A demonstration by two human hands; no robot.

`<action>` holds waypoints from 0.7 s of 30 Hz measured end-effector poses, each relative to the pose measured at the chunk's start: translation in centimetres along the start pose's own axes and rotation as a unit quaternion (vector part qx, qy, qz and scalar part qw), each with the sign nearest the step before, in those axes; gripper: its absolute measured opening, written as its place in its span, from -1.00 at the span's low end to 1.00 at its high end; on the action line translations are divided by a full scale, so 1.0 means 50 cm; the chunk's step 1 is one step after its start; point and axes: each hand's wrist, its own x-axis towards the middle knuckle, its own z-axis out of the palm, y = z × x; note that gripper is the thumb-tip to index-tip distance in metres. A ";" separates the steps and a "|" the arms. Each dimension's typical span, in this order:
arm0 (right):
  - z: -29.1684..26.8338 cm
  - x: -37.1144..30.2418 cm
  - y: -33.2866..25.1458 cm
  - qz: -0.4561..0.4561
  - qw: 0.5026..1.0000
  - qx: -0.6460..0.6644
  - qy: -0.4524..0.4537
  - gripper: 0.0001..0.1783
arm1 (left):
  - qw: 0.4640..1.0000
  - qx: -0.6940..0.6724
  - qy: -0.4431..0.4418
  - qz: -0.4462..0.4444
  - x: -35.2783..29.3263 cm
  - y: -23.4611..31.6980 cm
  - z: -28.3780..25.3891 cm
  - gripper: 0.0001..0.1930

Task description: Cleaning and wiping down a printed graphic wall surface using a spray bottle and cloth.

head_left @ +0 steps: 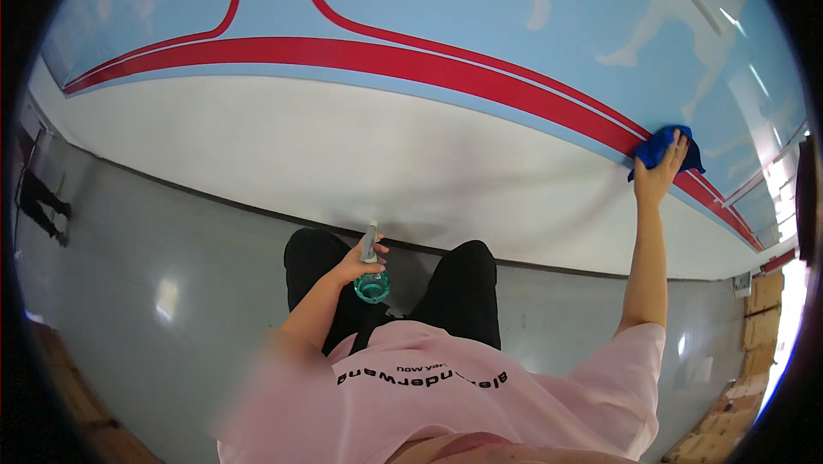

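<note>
My right hand (663, 171) is stretched far out to the right, pressing a dark blue cloth (655, 148) against the wall panel (411, 14). The cloth lies bunched over the panel's red stripe, its edges showing around my fingers. Low in front of my lap, my left hand (356, 264) is wrapped round the neck of a spray bottle (372, 287). The bottle is clear green with a grey and white spray head pointing up and away from me. Whether a finger is on its trigger I cannot make out.
Below the light blue panel runs a white lower wall (343, 138), ending at a dark skirting line. The grey floor (180, 250) is shiny. Another person's dark-clad legs (40, 202) are at the far left. Cardboard boxes (761, 327) stand at the right edge.
</note>
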 end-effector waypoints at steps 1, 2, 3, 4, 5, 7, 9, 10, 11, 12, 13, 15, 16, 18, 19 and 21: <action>0.008 0.013 -0.047 -0.034 0.999 0.001 -0.008 -0.08 | 1.000 -0.001 0.006 0.002 -0.001 0.000 0.000 -0.17; 0.018 0.024 -0.097 -0.067 0.998 0.003 -0.014 -0.09 | 1.000 -0.001 -0.003 0.005 0.000 0.000 -0.003 -0.17; 0.030 0.037 -0.148 -0.099 0.995 0.014 -0.011 -0.10 | 1.000 -0.002 -0.012 0.008 0.000 -0.001 -0.005 -0.16; 0.043 0.049 -0.196 -0.131 0.991 0.023 -0.007 -0.11 | 1.000 -0.002 -0.007 0.009 0.000 -0.004 -0.006 -0.16; 0.058 0.059 -0.244 -0.156 0.987 0.033 -0.005 -0.14 | 1.000 0.004 -0.016 0.018 -0.001 -0.008 -0.009 -0.16; 0.083 0.078 -0.329 -0.185 0.982 0.038 -0.012 -0.16 | 0.999 0.004 -0.026 0.023 -0.003 -0.002 -0.007 -0.16; 0.101 0.094 -0.408 -0.194 0.980 0.035 -0.025 -0.16 | 0.999 0.010 -0.030 0.043 -0.002 -0.004 -0.008 -0.16; 0.111 0.104 -0.442 -0.229 0.971 0.053 -0.035 -0.18 | 0.997 0.016 -0.041 0.060 -0.002 -0.004 -0.006 -0.16; 0.119 0.114 -0.476 -0.263 0.961 0.071 -0.045 -0.19 | 0.996 0.022 -0.044 0.073 -0.003 -0.003 -0.007 -0.17; 0.127 0.124 -0.513 -0.267 0.960 0.076 -0.043 -0.19 | 0.996 0.020 -0.038 0.075 -0.003 0.000 -0.006 -0.17; 0.132 0.133 -0.550 -0.297 0.950 0.083 -0.045 -0.21 | 0.996 0.020 -0.040 0.078 -0.004 0.001 -0.005 -0.17; 0.150 0.148 -0.619 -0.349 0.931 0.099 -0.036 -0.27 | 0.995 0.019 -0.044 0.086 -0.004 -0.001 -0.003 -0.16; 0.160 0.152 -0.653 -0.352 0.930 0.103 -0.034 -0.27 | 0.995 0.018 -0.039 0.088 -0.006 0.002 -0.003 -0.16; 0.180 0.159 -0.723 -0.380 0.916 0.118 -0.053 -0.27 | 0.994 0.026 -0.054 0.091 -0.009 0.009 -0.002 -0.15; 0.189 0.161 -0.758 -0.389 0.910 0.127 -0.062 -0.29 | 0.995 0.005 -0.058 0.086 -0.014 0.012 -0.001 -0.16; 0.221 0.167 -0.831 -0.409 0.899 0.151 -0.049 -0.29 | 0.994 0.005 -0.055 0.098 -0.013 0.000 -0.009 -0.17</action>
